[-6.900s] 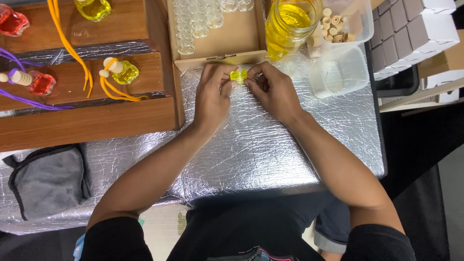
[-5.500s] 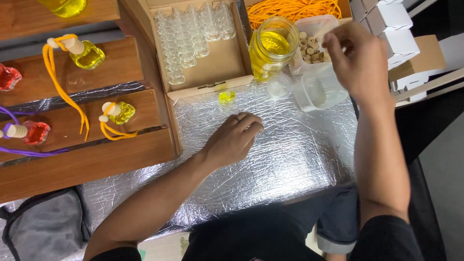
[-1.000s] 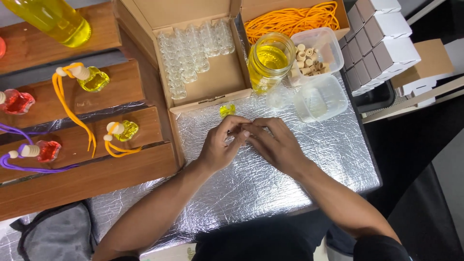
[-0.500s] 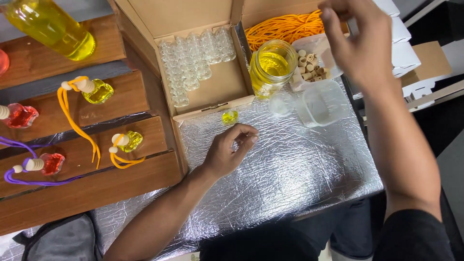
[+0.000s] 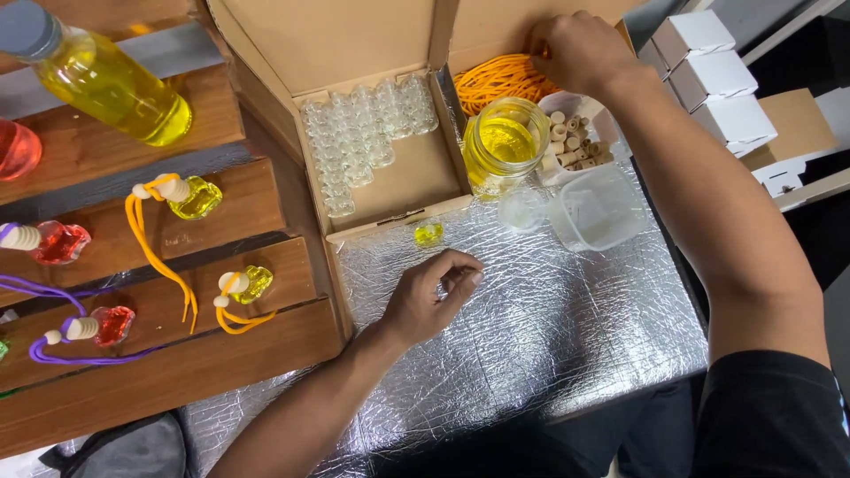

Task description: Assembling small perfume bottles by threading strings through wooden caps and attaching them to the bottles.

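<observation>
On silver foil (image 5: 549, 336), left hand (image 5: 429, 296)

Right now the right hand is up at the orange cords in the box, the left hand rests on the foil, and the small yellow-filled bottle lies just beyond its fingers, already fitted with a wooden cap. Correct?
Not quite. The head view shows the small yellow bottle with no wooden cap on it; only the finished ones on the wooden shelves have caps. The rest holds: the right hand is at the orange cords, and the left hand rests on the foil.

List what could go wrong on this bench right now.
The right hand reaches over the open glass jar of yellow liquid into the orange cords; the forearm could tip it. The small filled yellow glass bottle sits unstoppered on the foil by the left hand, so a nudge might spill it.
</observation>
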